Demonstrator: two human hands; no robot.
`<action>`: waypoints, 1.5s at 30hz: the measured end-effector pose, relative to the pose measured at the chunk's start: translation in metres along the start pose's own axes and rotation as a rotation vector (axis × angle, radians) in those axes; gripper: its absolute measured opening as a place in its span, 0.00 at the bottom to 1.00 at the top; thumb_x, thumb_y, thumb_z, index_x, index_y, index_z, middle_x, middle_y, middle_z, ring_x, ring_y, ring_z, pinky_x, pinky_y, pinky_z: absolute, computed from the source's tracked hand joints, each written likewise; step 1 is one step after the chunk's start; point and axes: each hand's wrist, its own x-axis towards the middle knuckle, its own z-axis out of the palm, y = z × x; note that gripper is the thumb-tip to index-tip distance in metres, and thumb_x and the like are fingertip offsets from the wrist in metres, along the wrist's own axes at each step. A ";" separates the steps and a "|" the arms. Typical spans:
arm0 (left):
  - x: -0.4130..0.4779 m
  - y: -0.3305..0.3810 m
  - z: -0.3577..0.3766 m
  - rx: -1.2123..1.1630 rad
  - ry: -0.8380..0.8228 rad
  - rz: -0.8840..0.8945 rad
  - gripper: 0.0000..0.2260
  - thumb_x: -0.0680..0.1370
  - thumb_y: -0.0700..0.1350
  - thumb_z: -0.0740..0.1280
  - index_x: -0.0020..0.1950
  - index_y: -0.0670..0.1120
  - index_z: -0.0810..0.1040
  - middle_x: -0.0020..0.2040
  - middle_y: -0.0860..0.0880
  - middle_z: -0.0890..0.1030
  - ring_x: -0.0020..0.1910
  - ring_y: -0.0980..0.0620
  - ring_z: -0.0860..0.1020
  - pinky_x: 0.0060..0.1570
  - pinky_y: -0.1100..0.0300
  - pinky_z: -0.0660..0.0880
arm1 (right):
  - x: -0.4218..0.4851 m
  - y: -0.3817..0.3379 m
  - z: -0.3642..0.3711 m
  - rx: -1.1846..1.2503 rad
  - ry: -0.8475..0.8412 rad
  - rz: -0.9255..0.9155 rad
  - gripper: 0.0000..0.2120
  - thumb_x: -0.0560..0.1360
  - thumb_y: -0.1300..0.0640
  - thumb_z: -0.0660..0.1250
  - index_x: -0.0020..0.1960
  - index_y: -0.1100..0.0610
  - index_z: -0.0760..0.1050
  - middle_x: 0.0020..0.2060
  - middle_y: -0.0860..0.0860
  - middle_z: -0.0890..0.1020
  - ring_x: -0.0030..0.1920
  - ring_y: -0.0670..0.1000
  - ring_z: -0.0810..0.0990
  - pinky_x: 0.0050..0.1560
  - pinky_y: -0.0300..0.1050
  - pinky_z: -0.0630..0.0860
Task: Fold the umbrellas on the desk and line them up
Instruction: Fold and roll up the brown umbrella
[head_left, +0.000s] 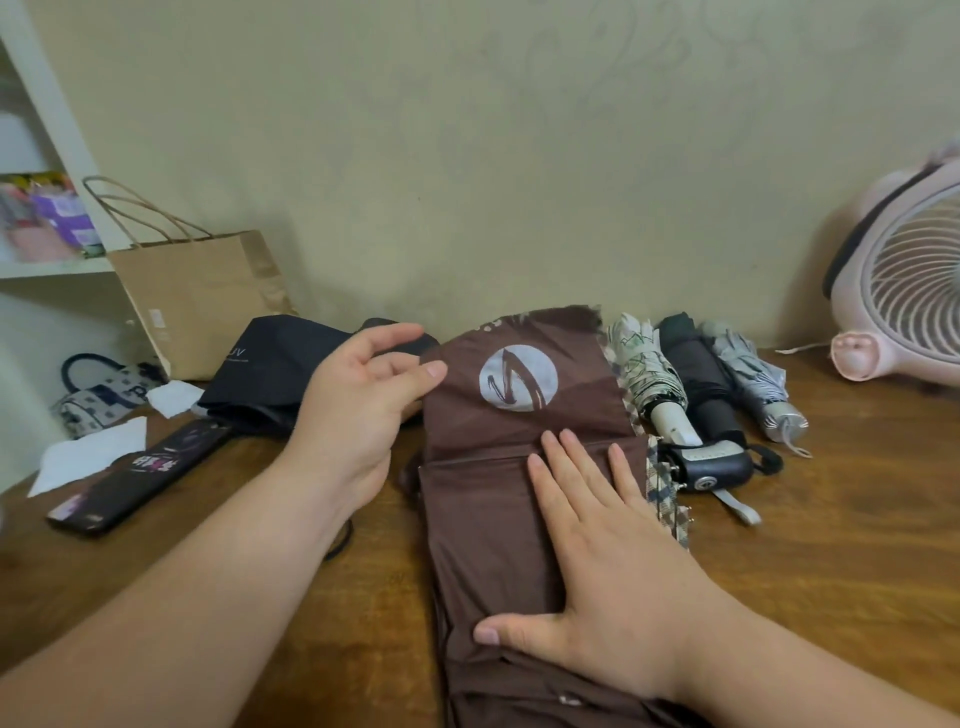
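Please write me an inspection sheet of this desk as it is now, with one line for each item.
Surface: wooden desk, bare wood at the right front.
Job's things: brown umbrella half folded in the middle; black umbrella loose at its left; three folded umbrellas side by side at its right.
Clutter: paper bag, phone, tissues, small bag, all at the left.
Grippers: left hand pinches the brown cloth's edge; right hand presses flat on it.
Cables: thin pale cord beside the fan.
Surroundings: beige wall behind, white shelf at the left, pink fan at the right.
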 end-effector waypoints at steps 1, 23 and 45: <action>-0.008 0.000 0.000 -0.025 -0.019 0.038 0.16 0.76 0.31 0.72 0.60 0.46 0.80 0.38 0.49 0.83 0.43 0.51 0.84 0.48 0.57 0.80 | 0.000 -0.001 -0.002 0.004 -0.001 0.007 0.65 0.63 0.13 0.45 0.81 0.56 0.30 0.79 0.52 0.28 0.76 0.50 0.21 0.79 0.57 0.31; -0.031 -0.044 -0.029 1.123 -0.541 0.353 0.37 0.70 0.61 0.78 0.75 0.67 0.64 0.72 0.68 0.67 0.72 0.62 0.63 0.76 0.59 0.56 | -0.021 0.002 -0.032 -0.120 0.094 -0.004 0.33 0.75 0.28 0.53 0.71 0.47 0.68 0.68 0.48 0.76 0.68 0.53 0.74 0.66 0.49 0.74; -0.035 -0.044 -0.039 1.223 -0.850 0.374 0.19 0.79 0.47 0.71 0.61 0.72 0.79 0.73 0.80 0.54 0.76 0.75 0.43 0.74 0.71 0.40 | -0.019 0.051 -0.062 1.203 -0.059 0.240 0.14 0.62 0.64 0.77 0.48 0.61 0.84 0.44 0.61 0.87 0.37 0.53 0.83 0.33 0.45 0.82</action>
